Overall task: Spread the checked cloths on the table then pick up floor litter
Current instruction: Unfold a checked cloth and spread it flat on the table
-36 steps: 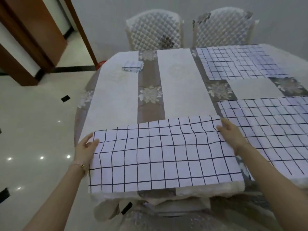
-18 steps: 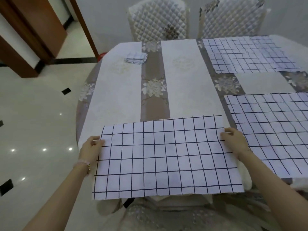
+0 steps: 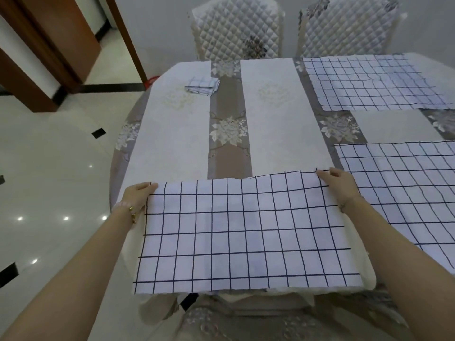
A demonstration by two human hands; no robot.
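**Clerk:** Head view, item one: near cloth (image 3: 246,232), checked, stretched between the two hands and running back from them to the counter's (image 3: 177,143) near edge.

**Checker:** State of the hands?

**Clerk:** Left hand (image 3: 138,195) has its fingers closed together on the far-left corner, thumb hidden; judged a pinch. Right hand (image 3: 337,183) pinches the far-right corner.

**Checker:** Change on record?

**Clerk:** A second ago the cloth sat skewed, left corner drawn low. It now lies square to the counter. Its far edge, straight half a second ago, now ripples between the hands, so the corners seem to be slightly raised for a last tug.

**Checker:** Other stock?

**Clerk:** Side cloth (image 3: 406,188), spread flat just beyond the right hand. Far cloth (image 3: 369,82), spread, well beyond the same hand. Folded cloth (image 3: 203,85), well ahead of the left hand, not yet opened.

**Checker:** Meaning for the task?

**Clerk:** Third cloth is nearly placed and needs only releasing. One remains to unfold. Floor (image 3: 49,168), out past the left hand: only dark marks show, which cannot be told from tile insets; litter not yet begun.
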